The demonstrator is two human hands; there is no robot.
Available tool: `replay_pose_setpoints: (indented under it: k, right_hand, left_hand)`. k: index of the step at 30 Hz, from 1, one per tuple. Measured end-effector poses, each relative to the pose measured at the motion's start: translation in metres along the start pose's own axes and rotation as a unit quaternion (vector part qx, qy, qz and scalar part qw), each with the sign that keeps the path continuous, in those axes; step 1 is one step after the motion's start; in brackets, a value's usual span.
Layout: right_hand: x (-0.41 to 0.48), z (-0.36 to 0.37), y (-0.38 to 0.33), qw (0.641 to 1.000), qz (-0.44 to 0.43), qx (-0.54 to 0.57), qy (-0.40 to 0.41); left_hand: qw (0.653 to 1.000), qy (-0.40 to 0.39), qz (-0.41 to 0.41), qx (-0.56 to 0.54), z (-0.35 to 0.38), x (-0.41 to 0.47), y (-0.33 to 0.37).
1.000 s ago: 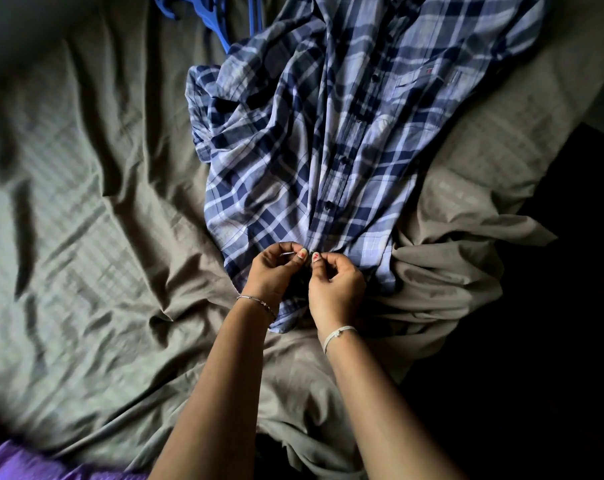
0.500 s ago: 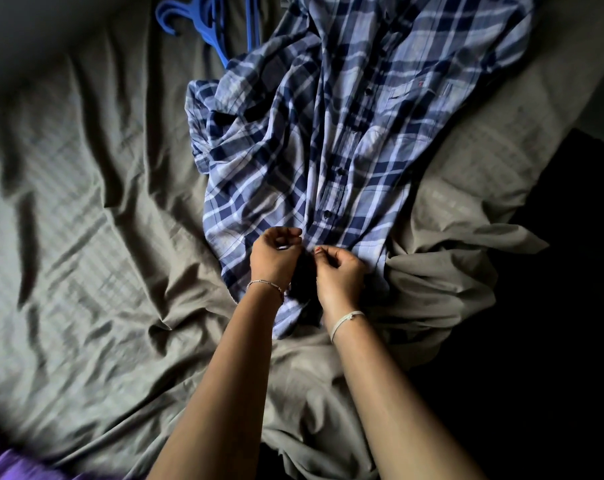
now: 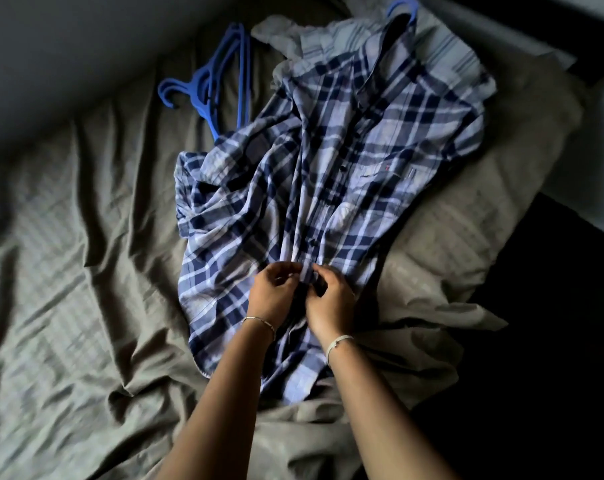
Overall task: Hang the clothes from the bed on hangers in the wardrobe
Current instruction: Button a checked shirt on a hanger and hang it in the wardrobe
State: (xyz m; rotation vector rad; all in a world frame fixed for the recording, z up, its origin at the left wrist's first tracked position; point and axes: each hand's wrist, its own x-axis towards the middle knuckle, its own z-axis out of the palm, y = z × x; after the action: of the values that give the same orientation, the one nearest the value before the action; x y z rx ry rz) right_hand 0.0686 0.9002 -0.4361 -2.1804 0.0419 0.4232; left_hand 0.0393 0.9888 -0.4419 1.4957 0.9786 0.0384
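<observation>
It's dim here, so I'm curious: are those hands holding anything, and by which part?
The left hand and right hand both pinch the blue-and-white plaid fabric shirt at its front button strip, towards the lower end.

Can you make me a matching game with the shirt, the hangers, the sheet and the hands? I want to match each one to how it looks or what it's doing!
Things:
1. shirt
2. loose hangers
3. sheet
4. left hand and right hand

Clues:
A. grey and wrinkled
B. plain blue, piled next to the shirt's top end
C. blue and white checks
D. pinching the shirt's button strip

Pairs: 1-C, 2-B, 3-A, 4-D
</observation>
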Motion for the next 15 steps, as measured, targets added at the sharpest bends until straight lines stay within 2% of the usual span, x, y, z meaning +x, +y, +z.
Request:
replay_pose_setpoints:
  k: [7,15]
  right_hand:
    - [0.025,-0.029,-0.015,0.998,-0.003,-0.002,-0.055]
    - [0.043,-0.056,-0.039,0.999,0.002,-0.013,-0.046]
  left_hand:
    - [0.998,-0.015,-0.003,0.056,0.026,0.009,0.024]
    - [0.994,-0.027,0.022,0.1,0.035,0.013,0.054]
